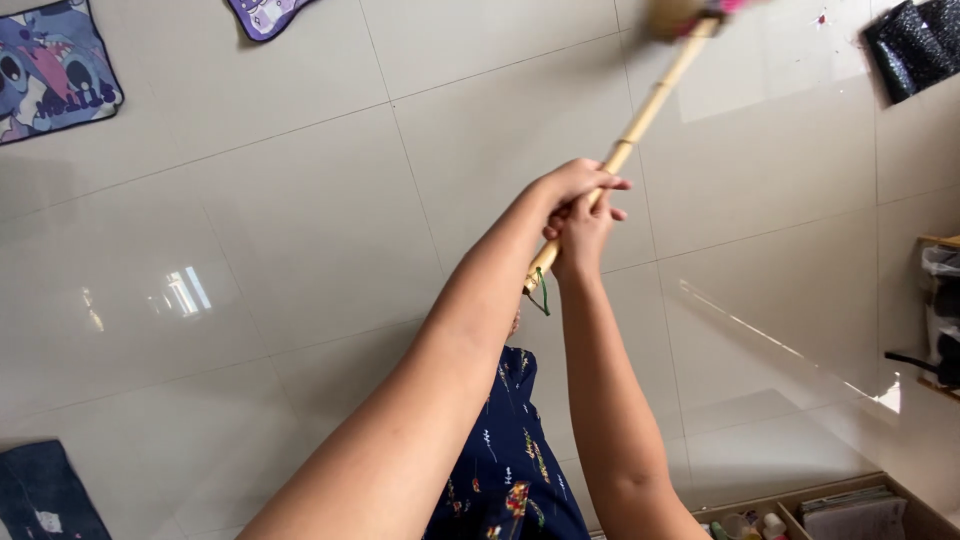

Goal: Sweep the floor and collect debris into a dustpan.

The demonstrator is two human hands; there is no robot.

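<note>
Both forearms are stretched forward over a dark blue floral-print garment [510,470] worn by the person, nearest the lens. Left hand [572,185] and right hand [585,232] are brought together, one stacked just above the other, and both are clamped round the near end of a long pale bamboo broom handle [640,122]. A small green cord loop [541,296] is seen hanging from the butt of the handle, just below the hands. The handle is angled up and away to the upper right, where a blurred straw-coloured broom head with a pink binding [685,14] is met at the top edge; its contact with the floor cannot be told.

Glossy light-grey floor tiles [300,220] are spread under everything. A blue cartoon-print mat [55,65] lies far left, a purple-edged mat [265,14] at the top, dark glittery slippers [915,45] at the top right, folded denim cloth [45,495] at the bottom left, and a wooden tray of small bottles and papers [810,512] at the bottom right, all well apart from the broom.

Judged step: a sweeping stroke is under way, with the reach near full. A draw of the broom head back across the tiles is called for next, with the two-handed grip kept firm and the slippers avoided.
</note>
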